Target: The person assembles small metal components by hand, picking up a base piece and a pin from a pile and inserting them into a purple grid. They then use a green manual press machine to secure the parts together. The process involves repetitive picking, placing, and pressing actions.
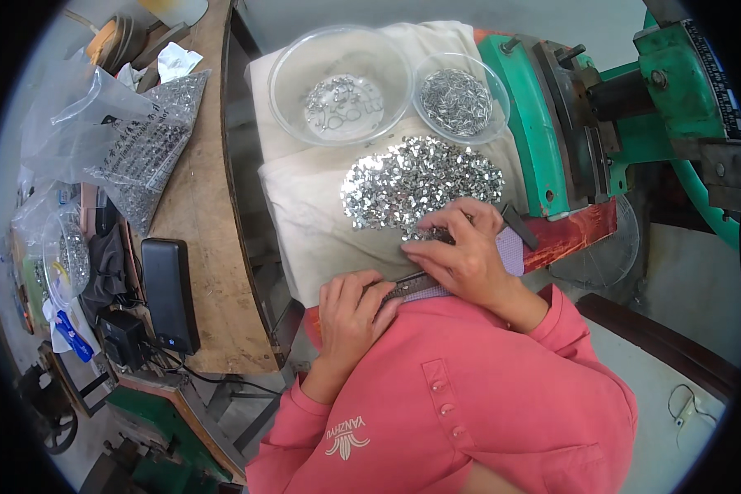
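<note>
My left hand [352,314] lies with bent fingers on the left end of a narrow dark metal strip [412,286]. The strip rests along a purple pad [510,251] at the near edge of the cloth. My right hand [469,257] is curled at the near side of a wide pile of small shiny metal pieces [424,183]. Its thumb and forefinger bend toward each other over some small pieces; what they hold, if anything, is too small to make out. The right hand covers part of the strip.
Behind the pile stand a large clear tub [284,103] with metal rings and bits and a smaller bowl [461,103] of metal pins. A green machine [523,123] rises at the right. On the left wooden table [210,272] lie a plastic bag of parts [152,148] and a black power bank [170,292].
</note>
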`<state>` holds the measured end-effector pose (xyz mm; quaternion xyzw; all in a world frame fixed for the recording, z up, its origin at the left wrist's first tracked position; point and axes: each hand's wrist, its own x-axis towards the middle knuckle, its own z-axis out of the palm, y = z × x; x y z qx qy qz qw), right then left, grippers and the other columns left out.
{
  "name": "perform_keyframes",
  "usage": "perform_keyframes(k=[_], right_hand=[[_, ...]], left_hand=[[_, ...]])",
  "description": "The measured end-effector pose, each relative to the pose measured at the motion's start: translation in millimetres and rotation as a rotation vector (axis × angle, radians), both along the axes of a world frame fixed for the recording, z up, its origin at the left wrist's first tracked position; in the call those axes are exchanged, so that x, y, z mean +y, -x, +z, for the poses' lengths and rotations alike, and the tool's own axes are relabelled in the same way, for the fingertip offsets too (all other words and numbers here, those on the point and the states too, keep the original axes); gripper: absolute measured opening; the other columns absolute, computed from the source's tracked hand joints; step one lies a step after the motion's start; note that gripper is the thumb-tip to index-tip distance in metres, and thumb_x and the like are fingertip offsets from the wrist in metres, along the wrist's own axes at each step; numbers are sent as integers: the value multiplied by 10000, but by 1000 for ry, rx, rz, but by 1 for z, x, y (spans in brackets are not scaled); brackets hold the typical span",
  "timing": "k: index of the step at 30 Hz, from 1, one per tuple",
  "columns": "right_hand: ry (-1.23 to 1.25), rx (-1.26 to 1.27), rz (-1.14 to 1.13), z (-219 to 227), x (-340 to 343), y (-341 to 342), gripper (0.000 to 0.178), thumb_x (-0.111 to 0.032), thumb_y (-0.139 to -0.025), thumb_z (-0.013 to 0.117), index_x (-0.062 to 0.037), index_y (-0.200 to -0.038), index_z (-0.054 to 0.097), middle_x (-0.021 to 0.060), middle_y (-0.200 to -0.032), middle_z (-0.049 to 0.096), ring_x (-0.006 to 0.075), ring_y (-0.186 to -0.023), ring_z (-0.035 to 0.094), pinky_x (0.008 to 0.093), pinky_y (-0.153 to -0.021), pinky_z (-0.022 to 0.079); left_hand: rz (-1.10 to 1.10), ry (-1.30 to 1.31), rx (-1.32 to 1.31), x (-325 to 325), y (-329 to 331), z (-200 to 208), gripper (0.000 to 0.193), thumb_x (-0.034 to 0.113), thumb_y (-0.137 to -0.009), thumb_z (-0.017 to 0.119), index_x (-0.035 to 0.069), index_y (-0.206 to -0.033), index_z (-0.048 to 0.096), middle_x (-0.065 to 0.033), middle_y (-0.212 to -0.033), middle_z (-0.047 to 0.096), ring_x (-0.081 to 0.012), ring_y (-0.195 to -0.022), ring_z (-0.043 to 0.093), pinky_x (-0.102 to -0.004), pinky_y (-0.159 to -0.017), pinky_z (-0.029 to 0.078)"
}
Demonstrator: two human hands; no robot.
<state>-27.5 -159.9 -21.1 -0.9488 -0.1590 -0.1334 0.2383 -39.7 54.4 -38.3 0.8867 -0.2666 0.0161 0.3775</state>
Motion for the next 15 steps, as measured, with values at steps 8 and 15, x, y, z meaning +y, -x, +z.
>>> perform_keyframes(k=[8,15], right_hand=[[104,-4,107,1,6,-24,80,-189,-751,739,-165,-811,693,-33,-1117,602,250,-1162,461,434,-979,283],[-50,114,103,-1,9,-9,100,-153,-743,746,-148,-828,693,-16,-1141,601,275,-1156,460,457,-971,293]], left_hand=[[17,28,28,2,1,3,284,162,-680,833,85,-918,700,-52,-975,629,-254,-888,588,-373,-766,431],[-11,42,11,-8,-1,0,232,164,-729,796,101,-913,669,-34,-990,619,-233,-895,583,-367,-746,414]])
